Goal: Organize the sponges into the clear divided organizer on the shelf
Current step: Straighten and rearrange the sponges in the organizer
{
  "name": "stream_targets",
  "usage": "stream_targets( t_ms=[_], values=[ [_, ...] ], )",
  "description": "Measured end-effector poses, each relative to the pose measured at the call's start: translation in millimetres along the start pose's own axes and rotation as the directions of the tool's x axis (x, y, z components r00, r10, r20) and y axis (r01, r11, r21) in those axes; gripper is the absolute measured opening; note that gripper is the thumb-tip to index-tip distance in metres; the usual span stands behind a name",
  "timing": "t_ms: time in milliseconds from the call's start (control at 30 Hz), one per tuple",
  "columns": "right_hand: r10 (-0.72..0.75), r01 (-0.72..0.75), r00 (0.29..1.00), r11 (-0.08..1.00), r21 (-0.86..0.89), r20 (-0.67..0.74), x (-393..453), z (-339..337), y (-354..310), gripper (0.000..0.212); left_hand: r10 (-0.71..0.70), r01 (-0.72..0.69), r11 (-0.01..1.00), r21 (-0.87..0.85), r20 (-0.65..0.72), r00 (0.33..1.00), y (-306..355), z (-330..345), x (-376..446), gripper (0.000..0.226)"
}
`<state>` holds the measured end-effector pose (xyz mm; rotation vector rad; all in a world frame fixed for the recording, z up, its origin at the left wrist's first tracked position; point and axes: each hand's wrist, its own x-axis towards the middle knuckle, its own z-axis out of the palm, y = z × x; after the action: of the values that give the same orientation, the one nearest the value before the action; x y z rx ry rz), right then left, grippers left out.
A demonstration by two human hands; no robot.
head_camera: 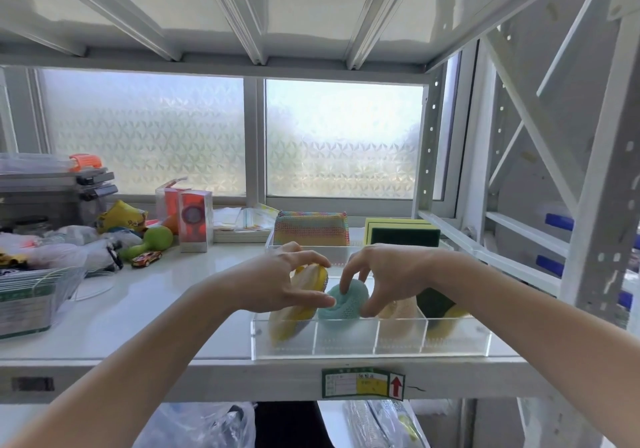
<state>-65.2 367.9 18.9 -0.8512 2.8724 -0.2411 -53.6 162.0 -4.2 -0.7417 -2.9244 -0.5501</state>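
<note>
Both hands work over the organizer [370, 342]: left hand [284, 283] grips yellow sponge [311, 274], right hand [388, 274] pinches teal sponge [346, 304].

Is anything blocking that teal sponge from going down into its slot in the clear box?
Nothing visible. The teal sponge sits at the top of the organizer's second slot from the left, pinched between the left hand and right hand. The slot below looks empty; the yellow sponge is in the next one.
</note>
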Motion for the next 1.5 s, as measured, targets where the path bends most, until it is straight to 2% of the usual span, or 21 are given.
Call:
stream_targets(
  t_ms=[167,600,900,1133,1300,1500],
  values=[
    [-0.010,0.010,1.000,1.000,-0.011,0.016,-1.7,-5.1,1.4,0.026,-0.003,0.003,1.000,-0.020,0.001,1.000,0.4,1.4,-0.7,0.064],
    [-0.008,0.008,0.999,1.000,0.002,0.050,-1.8,-5.4,-0.8,0.030,-0.007,0.007,1.000,0.001,0.009,1.000,1.0,1.8,0.5,0.064],
    [-0.011,0.011,1.000,1.000,0.016,0.025,-7.0,-11.2,-2.3,0.034,0.006,-0.006,1.000,-0.005,-0.022,1.000,6.1,-0.9,-2.6,0.083],
    [-0.033,0.032,0.999,0.999,0.035,0.024,-8.3,-11.8,-2.3,0.037,0.074,-0.071,0.997,0.035,-0.079,0.994,11.8,-0.2,1.7,0.063],
    [-0.020,0.020,1.000,1.000,0.015,0.014,-4.8,-5.1,-2.4,0.038,0.053,-0.051,0.997,0.053,-0.049,0.997,12.9,5.5,6.0,0.068],
    [-0.004,0.004,0.999,1.000,-0.006,0.042,1.4,3.1,-6.0,0.043,0.041,-0.040,0.998,0.044,-0.025,0.999,12.9,7.2,9.6,0.056]
  ],
)
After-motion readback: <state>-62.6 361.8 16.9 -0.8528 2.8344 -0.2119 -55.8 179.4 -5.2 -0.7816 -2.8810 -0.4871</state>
